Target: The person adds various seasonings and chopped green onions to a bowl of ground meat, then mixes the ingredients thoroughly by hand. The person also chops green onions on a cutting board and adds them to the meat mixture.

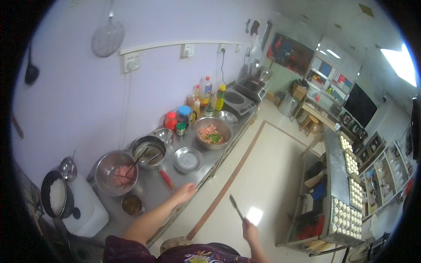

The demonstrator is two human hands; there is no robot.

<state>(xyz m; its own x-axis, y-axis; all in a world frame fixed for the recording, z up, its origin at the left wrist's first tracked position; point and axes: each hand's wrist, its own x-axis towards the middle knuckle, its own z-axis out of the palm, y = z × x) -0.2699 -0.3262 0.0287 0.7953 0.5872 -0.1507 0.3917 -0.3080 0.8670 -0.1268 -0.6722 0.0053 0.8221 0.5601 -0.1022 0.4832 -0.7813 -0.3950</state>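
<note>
Out over the floor, my right hand [250, 231] grips the handle of a narrow flat-bladed tool [236, 206], perhaps a spatula or a knife, its blade angled up and left. My left hand [185, 193] is at the front edge of the steel counter [153, 189], close to the red handle [166, 179] of a saucepan [139, 144]; whether its fingers hold anything is unclear. Two utensils lie in the saucepan. To its left, a steel bowl [103, 171] contains pink minced meat [124, 175] and chopsticks. A shallow metal dish [188, 160] lies right of the saucepan.
Farther along stands a bowl [210, 144] of meat with chopped greens. Bottles [206, 88] and jars [184, 113] line the wall before an induction cooker [235, 98]. A small bowl of brown seasoning [132, 205] is near my left forearm. Trays of dough pieces [345, 217] cover the right table.
</note>
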